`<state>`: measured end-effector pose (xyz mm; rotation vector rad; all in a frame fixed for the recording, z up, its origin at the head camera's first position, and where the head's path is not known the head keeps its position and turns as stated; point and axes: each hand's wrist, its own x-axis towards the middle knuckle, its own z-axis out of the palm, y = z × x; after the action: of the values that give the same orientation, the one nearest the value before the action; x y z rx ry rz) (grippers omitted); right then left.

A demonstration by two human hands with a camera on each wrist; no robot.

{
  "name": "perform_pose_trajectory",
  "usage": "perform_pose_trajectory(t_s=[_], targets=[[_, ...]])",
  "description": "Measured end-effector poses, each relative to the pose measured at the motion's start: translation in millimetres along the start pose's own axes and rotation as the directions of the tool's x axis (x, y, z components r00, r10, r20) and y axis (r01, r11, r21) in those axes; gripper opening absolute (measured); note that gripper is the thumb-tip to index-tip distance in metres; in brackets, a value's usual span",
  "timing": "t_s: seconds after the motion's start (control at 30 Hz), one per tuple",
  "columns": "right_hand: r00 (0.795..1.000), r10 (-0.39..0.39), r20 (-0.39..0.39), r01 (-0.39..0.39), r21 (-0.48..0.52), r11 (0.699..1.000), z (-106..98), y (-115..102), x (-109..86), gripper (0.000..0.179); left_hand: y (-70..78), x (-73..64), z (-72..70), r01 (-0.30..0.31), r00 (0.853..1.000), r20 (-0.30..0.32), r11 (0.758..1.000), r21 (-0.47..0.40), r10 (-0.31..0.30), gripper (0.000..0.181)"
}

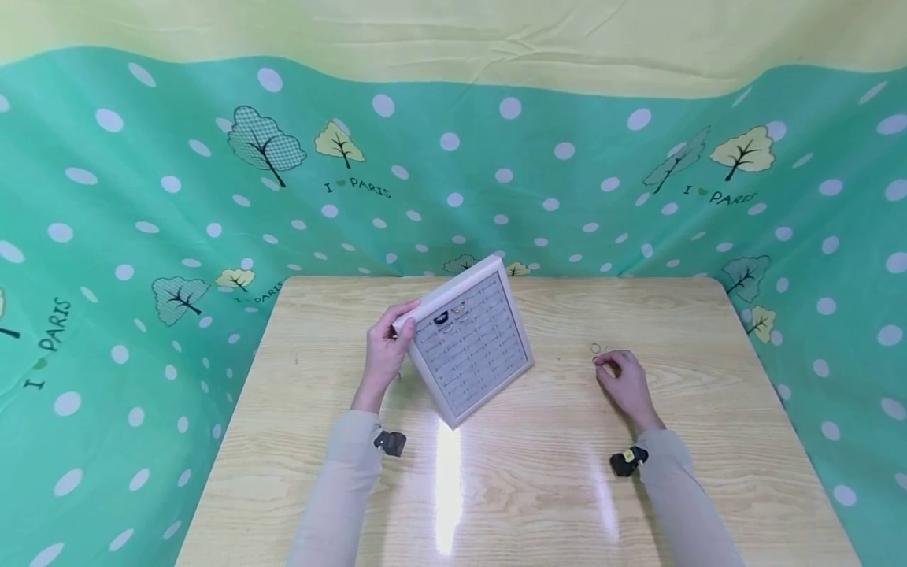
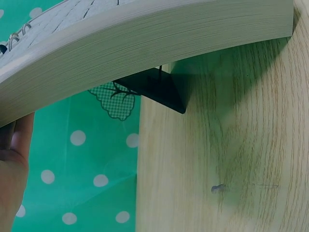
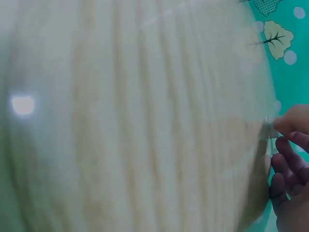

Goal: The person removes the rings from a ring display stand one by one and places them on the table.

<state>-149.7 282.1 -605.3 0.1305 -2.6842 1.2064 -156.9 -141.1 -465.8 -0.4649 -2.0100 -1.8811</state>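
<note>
A white-framed ring display board [image 1: 471,342] with grey slotted rows stands tilted on the table, one corner down. My left hand [image 1: 386,350] grips its upper left corner, the thumb over the front edge. Several rings, among them a black one [image 1: 442,318], sit in slots near that corner. Behind the board, a dark support leg [image 2: 164,92] shows in the left wrist view. To the right, my right hand [image 1: 627,382] pinches a small ring [image 1: 597,360] just above the tabletop. Its fingers [image 3: 285,145] are at the edge of the right wrist view, where the ring is unclear.
A thin ring [image 1: 595,348] lies on the wooden table [image 1: 538,488] just beyond my right fingertips, with another [image 1: 609,349] beside it. A small dark object [image 2: 218,188] lies left of the board. Green dotted cloth [image 1: 453,173] hangs around the table.
</note>
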Motion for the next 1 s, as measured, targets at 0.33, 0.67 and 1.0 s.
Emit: perform_pose_trajectory(t_s=[0.33, 0.67, 1.0], targets=[[1.000, 0.008, -0.001, -0.008, 0.072, 0.997, -2, -19, -1.5, 0.012, 0.1, -1.5, -0.4, 0.009, 1.000, 0.006, 1.000, -0.022, -0.009, 0.023], [0.999, 0.031, 0.014, -0.034, 0.221, 0.975, 16, -74, 11.0, 0.012, -0.2, 1.1, -1.9, 0.019, 1.000, 0.011, 1.000, -0.023, -0.019, 0.023], [0.999, -0.034, 0.033, 0.022, 0.304, 0.952, 40, -117, 25.6, 0.010, 1.7, 2.0, 0.3, 0.021, 1.000, 0.009, 0.999, -0.037, -0.021, 0.023]])
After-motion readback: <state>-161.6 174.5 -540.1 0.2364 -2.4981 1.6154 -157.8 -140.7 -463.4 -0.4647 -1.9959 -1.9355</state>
